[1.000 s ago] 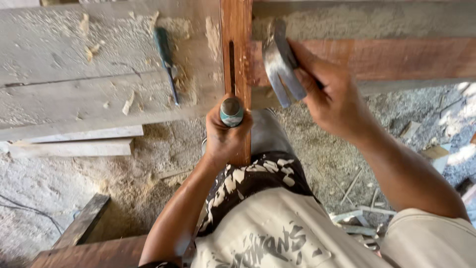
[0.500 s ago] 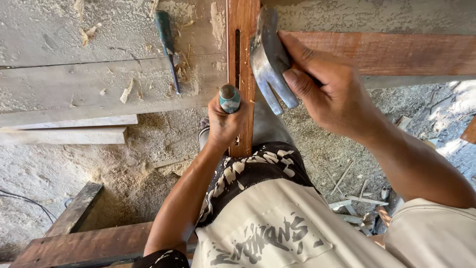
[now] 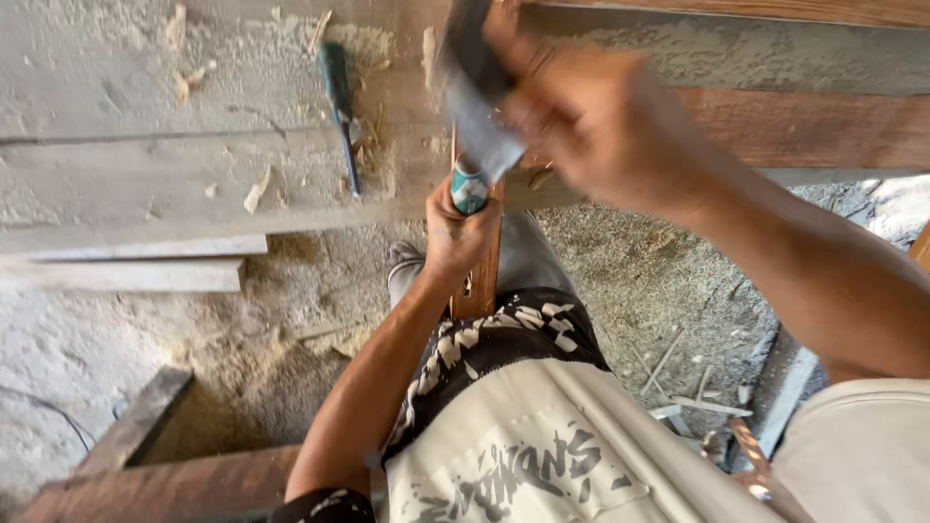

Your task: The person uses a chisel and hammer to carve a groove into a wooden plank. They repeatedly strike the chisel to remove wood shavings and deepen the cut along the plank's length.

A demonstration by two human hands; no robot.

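The left hand (image 3: 455, 237) is gripping a teal-handled chisel (image 3: 470, 184) upright on the narrow reddish wooden plank (image 3: 480, 281) at the grey workbench's (image 3: 145, 174) front edge. The right hand (image 3: 591, 121) is clutching a blurred, probably heavy steel hammer (image 3: 475, 107), best held low on its handle.

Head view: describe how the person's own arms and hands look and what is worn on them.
Both forearms are bare, with no gloves, rings or watch in sight. The left hand shows sharp; the right hand is blurred. A black sleeve with pale markings edges the left upper arm; a plain beige sleeve covers the right.
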